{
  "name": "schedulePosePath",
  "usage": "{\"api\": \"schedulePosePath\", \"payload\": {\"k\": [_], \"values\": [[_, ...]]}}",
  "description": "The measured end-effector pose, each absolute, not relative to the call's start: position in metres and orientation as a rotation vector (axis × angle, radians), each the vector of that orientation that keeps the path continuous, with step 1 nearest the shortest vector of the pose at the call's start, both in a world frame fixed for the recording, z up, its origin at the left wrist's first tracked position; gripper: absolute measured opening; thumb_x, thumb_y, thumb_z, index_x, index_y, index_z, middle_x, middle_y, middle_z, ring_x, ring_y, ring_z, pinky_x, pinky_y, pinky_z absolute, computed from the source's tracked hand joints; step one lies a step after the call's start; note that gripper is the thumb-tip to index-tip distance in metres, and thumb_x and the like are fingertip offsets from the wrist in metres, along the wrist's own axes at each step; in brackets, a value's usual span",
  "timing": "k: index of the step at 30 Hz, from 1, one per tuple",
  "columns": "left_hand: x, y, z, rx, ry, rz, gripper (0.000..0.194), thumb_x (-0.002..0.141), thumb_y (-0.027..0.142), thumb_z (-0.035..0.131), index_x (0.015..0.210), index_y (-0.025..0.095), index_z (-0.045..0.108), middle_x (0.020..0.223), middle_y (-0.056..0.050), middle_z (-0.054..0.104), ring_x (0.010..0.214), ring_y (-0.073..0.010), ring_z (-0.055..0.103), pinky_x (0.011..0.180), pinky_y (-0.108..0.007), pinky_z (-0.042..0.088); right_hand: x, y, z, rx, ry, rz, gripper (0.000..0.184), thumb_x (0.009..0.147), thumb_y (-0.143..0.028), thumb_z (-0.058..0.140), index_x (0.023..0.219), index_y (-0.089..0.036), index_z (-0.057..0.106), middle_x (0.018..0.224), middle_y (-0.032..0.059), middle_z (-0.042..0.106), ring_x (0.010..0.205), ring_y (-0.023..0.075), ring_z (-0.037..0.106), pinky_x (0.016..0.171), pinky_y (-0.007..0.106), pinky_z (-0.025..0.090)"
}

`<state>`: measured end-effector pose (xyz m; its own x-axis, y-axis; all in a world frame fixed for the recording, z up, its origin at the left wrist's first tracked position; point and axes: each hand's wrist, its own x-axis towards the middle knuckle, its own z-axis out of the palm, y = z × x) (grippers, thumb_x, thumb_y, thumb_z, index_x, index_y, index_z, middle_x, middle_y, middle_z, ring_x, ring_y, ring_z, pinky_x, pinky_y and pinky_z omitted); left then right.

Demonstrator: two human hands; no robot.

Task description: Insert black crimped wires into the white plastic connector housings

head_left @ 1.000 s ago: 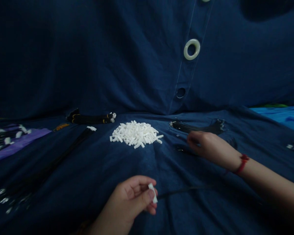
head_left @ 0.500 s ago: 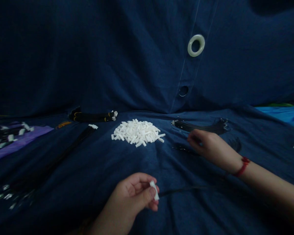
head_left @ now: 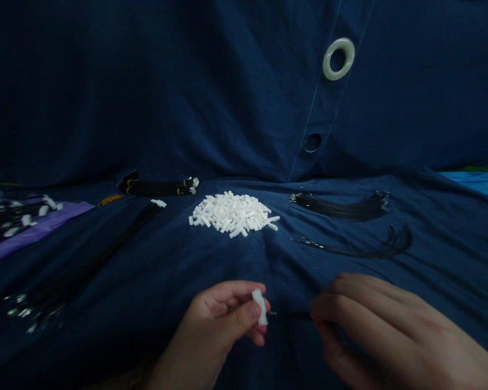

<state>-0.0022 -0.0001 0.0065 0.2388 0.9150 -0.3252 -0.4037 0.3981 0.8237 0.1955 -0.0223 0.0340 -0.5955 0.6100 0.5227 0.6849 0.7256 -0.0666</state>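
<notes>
My left hand [head_left: 223, 319], low in the middle, is closed in a pinch on a small white connector housing [head_left: 259, 307], held nearly upright between thumb and fingers. To its right, my right hand [head_left: 374, 325] has its fingers pressed together around a black wire [head_left: 295, 314]. The wire's thin metal tip [head_left: 272, 313] points left and lies just beside the housing, seemingly apart from it. Beyond both hands a heap of similar white housings [head_left: 231, 214] rests on the dark blue cloth [head_left: 236, 260].
Back right lie a thick bundle of black wires [head_left: 341, 208] and a thinner one [head_left: 358, 252]. At the left are a tied black bundle [head_left: 156, 188], a long bundle with metal ends [head_left: 106, 252] and a purple sheet [head_left: 61, 216]. Blue cloth with a ring [head_left: 328, 59] rises behind.
My right hand has come back from the wire bundles toward me, bringing a black wire's tip close to my left hand. My left hand keeps its hold on the white housing. The view has shifted slightly.
</notes>
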Motion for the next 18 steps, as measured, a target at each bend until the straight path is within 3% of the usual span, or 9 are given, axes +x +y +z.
{"api": "schedulePosePath", "payload": {"k": [11, 18], "values": [[-0.0011, 0.0017, 0.0087, 0.629, 0.869, 0.961, 0.029, 0.051, 0.026, 0.091, 0.074, 0.015, 0.077, 0.063, -0.003, 0.070, 0.052, -0.0087, 0.059, 0.045, -0.015, 0.046, 0.1929, -0.0226, 0.0344, -0.954, -2.408, -0.329, 0.020, 0.094, -0.011, 0.034, 0.089, -0.021, 0.051, 0.077, -0.0019, 0.061, 0.071, 0.0143, 0.058, 0.074, 0.031, 0.041], [-0.0016, -0.0003, 0.0100, 0.616, 0.887, 0.949, 0.033, 0.050, 0.030, 0.091, 0.074, 0.014, 0.075, 0.063, -0.002, 0.069, 0.052, -0.0091, 0.058, 0.046, -0.017, 0.045, 0.1925, -0.0235, 0.0351, -0.930, -2.399, -0.404, 0.024, 0.093, -0.010, 0.033, 0.082, -0.022, 0.050, 0.076, 0.0003, 0.063, 0.069, 0.0167, 0.058, 0.070, 0.032, 0.042]]}}
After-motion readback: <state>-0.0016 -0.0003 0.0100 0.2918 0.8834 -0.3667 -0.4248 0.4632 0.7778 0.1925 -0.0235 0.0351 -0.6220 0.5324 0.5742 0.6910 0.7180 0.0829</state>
